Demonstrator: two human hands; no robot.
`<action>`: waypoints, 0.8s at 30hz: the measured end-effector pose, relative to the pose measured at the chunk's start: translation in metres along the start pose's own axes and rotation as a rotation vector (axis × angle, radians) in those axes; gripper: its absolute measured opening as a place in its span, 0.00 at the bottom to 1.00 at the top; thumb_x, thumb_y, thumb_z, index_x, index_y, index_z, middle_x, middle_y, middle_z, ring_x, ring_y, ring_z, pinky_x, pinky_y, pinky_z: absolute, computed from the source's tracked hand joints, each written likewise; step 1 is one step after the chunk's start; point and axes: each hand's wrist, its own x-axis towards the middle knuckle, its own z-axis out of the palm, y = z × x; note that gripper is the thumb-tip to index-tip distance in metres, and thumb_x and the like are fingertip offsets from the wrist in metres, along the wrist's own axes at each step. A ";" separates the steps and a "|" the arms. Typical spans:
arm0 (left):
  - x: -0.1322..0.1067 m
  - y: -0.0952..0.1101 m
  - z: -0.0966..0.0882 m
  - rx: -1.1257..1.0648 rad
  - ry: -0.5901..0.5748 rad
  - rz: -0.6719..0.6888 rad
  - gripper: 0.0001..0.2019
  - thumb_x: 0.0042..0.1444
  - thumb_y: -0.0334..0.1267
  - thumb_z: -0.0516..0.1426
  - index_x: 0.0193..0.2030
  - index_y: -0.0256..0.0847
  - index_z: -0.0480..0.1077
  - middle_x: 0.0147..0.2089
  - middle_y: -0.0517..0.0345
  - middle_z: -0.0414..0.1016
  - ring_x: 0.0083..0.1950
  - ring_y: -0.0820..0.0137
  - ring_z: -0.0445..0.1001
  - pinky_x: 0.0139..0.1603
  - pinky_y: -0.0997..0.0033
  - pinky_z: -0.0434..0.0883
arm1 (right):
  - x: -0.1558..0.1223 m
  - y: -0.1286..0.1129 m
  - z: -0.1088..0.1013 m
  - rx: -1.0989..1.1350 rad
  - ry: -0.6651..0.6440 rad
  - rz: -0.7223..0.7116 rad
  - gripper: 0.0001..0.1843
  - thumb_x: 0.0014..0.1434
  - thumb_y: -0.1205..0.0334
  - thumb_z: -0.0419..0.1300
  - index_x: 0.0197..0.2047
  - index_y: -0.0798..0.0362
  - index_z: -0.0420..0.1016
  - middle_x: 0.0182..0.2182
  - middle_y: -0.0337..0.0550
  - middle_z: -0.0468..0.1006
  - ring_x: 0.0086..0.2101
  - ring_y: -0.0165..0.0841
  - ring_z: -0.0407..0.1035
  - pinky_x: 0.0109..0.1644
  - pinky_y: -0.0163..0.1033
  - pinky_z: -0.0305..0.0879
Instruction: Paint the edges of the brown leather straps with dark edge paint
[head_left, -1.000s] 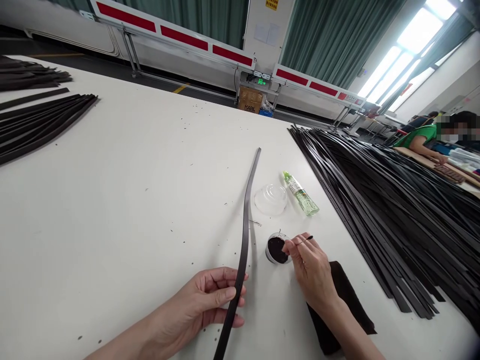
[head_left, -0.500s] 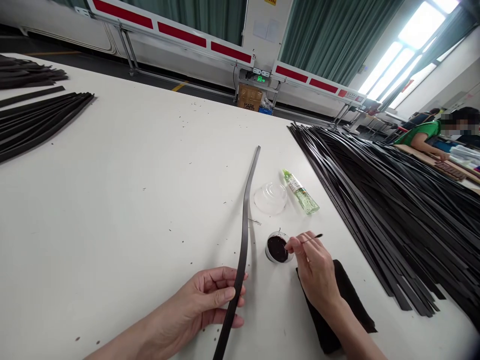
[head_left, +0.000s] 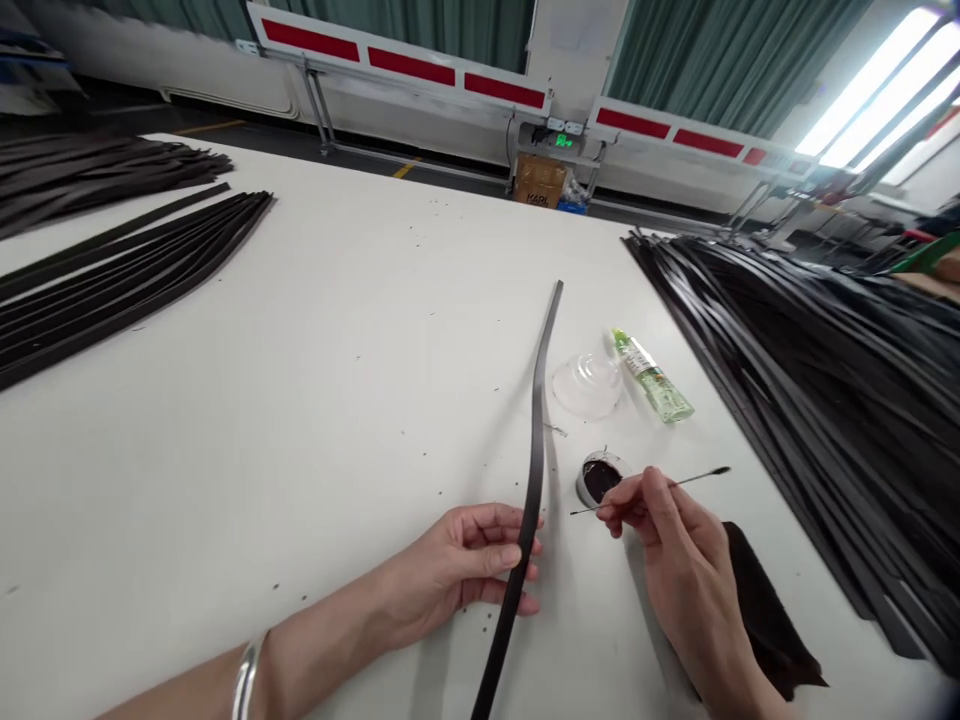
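The left hand (head_left: 465, 570) curls loosely round a dark leather strap (head_left: 536, 470), fingers closed behind it and pinning it near its lower end; the strap rises almost upright from the hand, bows slightly and ends on the white counter (head_left: 337, 330) at about 12 o'clock from the hand; the right hand (head_left: 679, 545) pinches a thin stick (head_left: 697, 478) between thumb and fingertips, its dark tip out at 2 o'clock and its thin end at 9 o'clock, just below a small round pot (head_left: 600, 478) of dark paste; the work in hand sits at this pot, and stick and strap stand apart, with bare counter between them; a clear plastic lid (head_left: 587, 385) lies at 12 o'clock from the pot, a green-labelled bottle (head_left: 652, 380) at 1 o'clock, and a dark cloth (head_left: 769, 620) lies at 4 o'clock from the right hand; a large spread of dark straps (head_left: 795, 370) fills the counter's right side, with smaller fanned bundles (head_left: 127, 265) at 10 o'clock; against the earlier frame, the right hand has drawn back from the pot's edge and the stick now shows at full length; the view has also swung right, bringing a metal bangle (head_left: 244, 680) on the left wrist into sight.
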 end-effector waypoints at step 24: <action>0.000 -0.004 -0.002 -0.049 -0.071 0.005 0.09 0.56 0.30 0.63 0.44 0.38 0.75 0.43 0.51 0.74 0.42 0.68 0.74 0.46 0.59 0.79 | -0.017 0.006 0.017 -0.255 -0.312 -0.605 0.16 0.64 0.81 0.46 0.45 0.55 0.69 0.33 0.43 0.77 0.35 0.33 0.71 0.40 0.42 0.68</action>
